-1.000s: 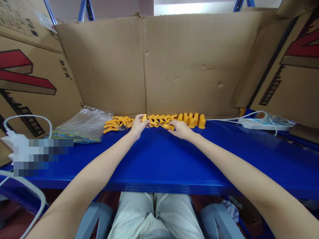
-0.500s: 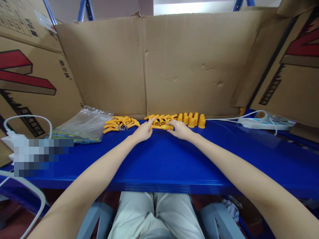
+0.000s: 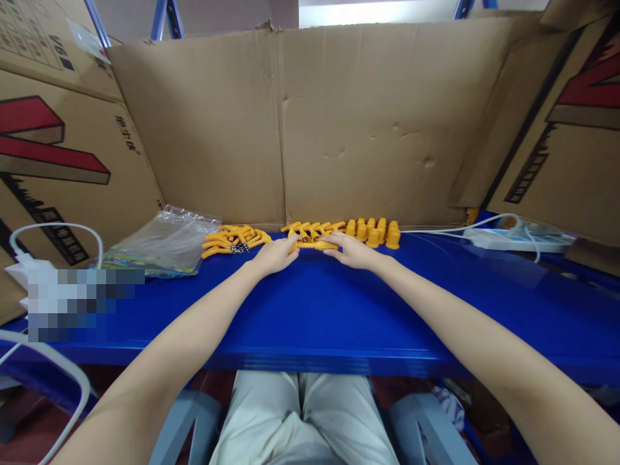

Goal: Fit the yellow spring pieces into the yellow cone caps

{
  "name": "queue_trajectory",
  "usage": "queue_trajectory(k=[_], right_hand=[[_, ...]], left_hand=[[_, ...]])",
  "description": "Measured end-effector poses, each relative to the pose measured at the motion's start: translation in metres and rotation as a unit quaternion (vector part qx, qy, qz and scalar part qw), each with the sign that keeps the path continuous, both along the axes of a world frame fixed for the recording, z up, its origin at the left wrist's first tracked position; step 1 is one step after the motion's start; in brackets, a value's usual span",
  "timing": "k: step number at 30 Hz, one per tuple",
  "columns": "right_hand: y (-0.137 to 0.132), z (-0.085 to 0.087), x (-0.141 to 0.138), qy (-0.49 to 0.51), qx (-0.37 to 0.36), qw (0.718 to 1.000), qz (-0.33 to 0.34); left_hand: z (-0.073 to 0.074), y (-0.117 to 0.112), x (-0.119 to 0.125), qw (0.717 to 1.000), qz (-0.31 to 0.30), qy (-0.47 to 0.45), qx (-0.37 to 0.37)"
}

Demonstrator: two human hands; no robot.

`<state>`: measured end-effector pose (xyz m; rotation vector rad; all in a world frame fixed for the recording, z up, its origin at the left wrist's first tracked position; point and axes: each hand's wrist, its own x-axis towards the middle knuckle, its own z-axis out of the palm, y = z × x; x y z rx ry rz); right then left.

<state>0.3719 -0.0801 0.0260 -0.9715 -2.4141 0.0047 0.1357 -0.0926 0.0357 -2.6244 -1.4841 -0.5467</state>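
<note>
Cardboard carton [image 3: 121,174] with red print at left edge of frame; white plug and cable [image 3: 33,261] below it, partly pixelated. Clear plastic bags [image 3: 165,242] lie left of centre on a blue table [image 3: 314,303]. Next, a pile of orange branched pieces [image 3: 231,237] with dark small parts, lying near the left hand [image 3: 277,256]. Left hand: narrow, thumb and fingers about the left end of an orange ridged piece [image 3: 310,245], which lies crosswise just above frame centre-bottom, spanning the gap between the hands. Directly behind: a row of orange forked pieces [image 3: 310,227]. Right hand [image 3: 352,250]: likewise narrow, about the piece's right end. Upright orange caps [image 3: 380,231] stand just beyond it. Farther right, a white power strip [image 3: 516,241]; second carton [image 3: 576,168] at upper right.
</note>
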Motion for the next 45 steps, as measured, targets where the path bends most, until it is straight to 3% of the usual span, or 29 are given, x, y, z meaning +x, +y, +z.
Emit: queue_trajectory(k=[4, 7, 12, 16, 22, 25, 28, 33, 39, 45], right_hand=[[0.003, 0.0, 0.0, 0.022, -0.033, 0.999, -0.012], [0.006, -0.002, 0.004, 0.087, -0.104, 0.991, -0.009], [0.006, -0.002, 0.007, 0.238, -0.275, 0.932, 0.004], [-0.004, 0.003, 0.002, 0.293, -0.378, 0.878, 0.001], [-0.013, 0.011, -0.004, 0.301, -0.451, 0.838, -0.07], [-0.013, 0.014, -0.001, 0.288, -0.484, 0.825, -0.05], [-0.015, 0.015, 0.002, 0.3, -0.486, 0.821, -0.013], [-0.017, 0.013, 0.001, 0.288, -0.461, 0.84, -0.01], [-0.015, 0.011, -0.005, 0.279, -0.441, 0.85, -0.071], [-0.014, 0.01, -0.01, 0.29, -0.46, 0.834, -0.091]], left_hand=[[0.004, 0.0, 0.002, 0.998, 0.032, 0.059, 0.0], [0.007, -0.001, 0.002, 0.995, 0.06, 0.081, -0.009], [0.008, -0.002, 0.0, 0.994, 0.086, 0.065, -0.018], [0.008, -0.004, 0.001, 0.995, 0.078, 0.059, -0.012], [0.007, -0.003, 0.004, 0.995, 0.092, 0.03, -0.024], [0.006, 0.0, 0.003, 0.995, 0.093, 0.035, -0.025], [0.005, 0.001, 0.003, 0.995, 0.089, 0.042, -0.025], [0.008, -0.005, 0.004, 0.995, 0.093, 0.035, -0.012], [0.01, -0.008, 0.006, 0.995, 0.094, 0.03, -0.011], [0.009, -0.004, 0.005, 0.995, 0.092, 0.04, -0.011]])
